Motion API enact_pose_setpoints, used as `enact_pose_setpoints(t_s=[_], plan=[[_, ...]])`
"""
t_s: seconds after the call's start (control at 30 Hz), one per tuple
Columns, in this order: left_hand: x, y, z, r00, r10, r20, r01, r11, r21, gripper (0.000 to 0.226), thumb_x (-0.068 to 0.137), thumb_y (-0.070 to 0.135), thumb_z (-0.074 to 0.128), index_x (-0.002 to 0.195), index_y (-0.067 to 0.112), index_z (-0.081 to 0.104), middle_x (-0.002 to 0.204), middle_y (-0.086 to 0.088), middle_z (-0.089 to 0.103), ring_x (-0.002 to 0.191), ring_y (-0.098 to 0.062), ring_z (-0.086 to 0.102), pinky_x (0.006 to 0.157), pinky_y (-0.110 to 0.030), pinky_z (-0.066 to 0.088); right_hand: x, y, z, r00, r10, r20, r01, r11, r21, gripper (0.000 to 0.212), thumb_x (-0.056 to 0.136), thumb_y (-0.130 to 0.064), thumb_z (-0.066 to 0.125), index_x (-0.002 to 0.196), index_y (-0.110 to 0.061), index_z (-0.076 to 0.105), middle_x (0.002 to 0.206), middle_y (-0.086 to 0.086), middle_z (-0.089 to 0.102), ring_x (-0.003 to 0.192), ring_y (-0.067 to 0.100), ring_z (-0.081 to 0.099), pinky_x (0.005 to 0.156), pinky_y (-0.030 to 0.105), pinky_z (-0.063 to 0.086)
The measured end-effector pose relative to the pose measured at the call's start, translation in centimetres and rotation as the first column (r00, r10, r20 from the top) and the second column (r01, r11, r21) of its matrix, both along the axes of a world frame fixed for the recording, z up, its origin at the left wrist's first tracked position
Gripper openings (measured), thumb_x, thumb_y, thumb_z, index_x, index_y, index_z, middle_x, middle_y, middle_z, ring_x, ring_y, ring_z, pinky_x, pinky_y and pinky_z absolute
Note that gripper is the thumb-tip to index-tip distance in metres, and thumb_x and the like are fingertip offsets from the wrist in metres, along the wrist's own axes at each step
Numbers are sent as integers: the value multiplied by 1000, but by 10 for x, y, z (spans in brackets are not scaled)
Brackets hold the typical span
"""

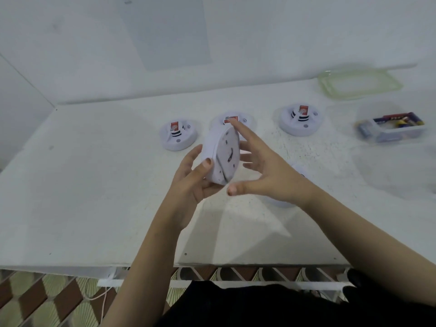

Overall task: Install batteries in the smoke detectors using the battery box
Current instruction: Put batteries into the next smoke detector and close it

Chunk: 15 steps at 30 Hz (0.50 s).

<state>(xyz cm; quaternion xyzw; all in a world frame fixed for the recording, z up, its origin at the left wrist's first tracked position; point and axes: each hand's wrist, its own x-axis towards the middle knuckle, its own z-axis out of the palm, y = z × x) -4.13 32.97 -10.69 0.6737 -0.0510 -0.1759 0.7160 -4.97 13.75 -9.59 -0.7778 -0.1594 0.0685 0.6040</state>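
Observation:
My left hand (192, 182) holds a white smoke detector (220, 155) on edge above the table, its flat back turned to the right. My right hand (262, 168) is spread beside that back, fingers apart, fingertips at or near the rim. Three more white smoke detectors lie on the table behind: one on the left (178, 135), one partly hidden by the held unit (232, 120), one on the right (300, 119), each with a red tag. A clear battery box (391, 131) with several batteries stands at the far right.
A pale green lid (358, 83) lies at the back right of the white table (94, 185). A white round object (299, 171) is mostly hidden under my right wrist. A wall runs behind the table. The table's front edge is close to my body.

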Motion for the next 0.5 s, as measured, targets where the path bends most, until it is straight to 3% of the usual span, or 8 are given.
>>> enact_pose_setpoints(t_s=[0.13, 0.23, 0.4, 0.5], plan=[[2, -5, 3, 997, -68, 29, 67, 997, 33, 106, 62, 66, 77, 146, 18, 36, 133, -12, 60, 115, -35, 62, 100, -57, 47, -5, -1, -1, 991, -75, 107, 88, 988, -130, 110, 65, -33, 86, 147, -44, 14, 145, -20, 32, 127, 5, 42, 104, 32, 41], [3, -5, 4, 991, -125, 49, 123, 991, 49, 100, 64, 63, 77, 145, 19, 37, 128, -10, 64, 112, -33, 65, 96, -46, 52, -7, -5, 0, 986, -87, 139, 111, 979, -172, 106, 66, -34, 84, 148, -41, 17, 141, -18, 38, 120, 7, 48, 98, 30, 45], [11, 4, 9, 968, -201, 150, 179, 972, 152, 86, 64, 37, 76, 142, 26, 41, 115, -4, 71, 109, -21, 67, 87, -30, 56, -8, -16, 5, 995, -52, 81, 69, 970, -231, 101, 59, -36, 78, 145, -35, 25, 133, -22, 40, 113, -6, 46, 87, 12, 40], [14, 9, 13, 953, -246, 179, 212, 959, 187, 93, 55, 26, 82, 139, 33, 41, 121, 6, 69, 114, -14, 64, 81, -22, 54, -8, -25, 7, 1000, -15, 22, 20, 957, -290, 99, 55, -37, 79, 140, -36, 28, 129, -19, 42, 112, -7, 46, 88, 14, 39]])
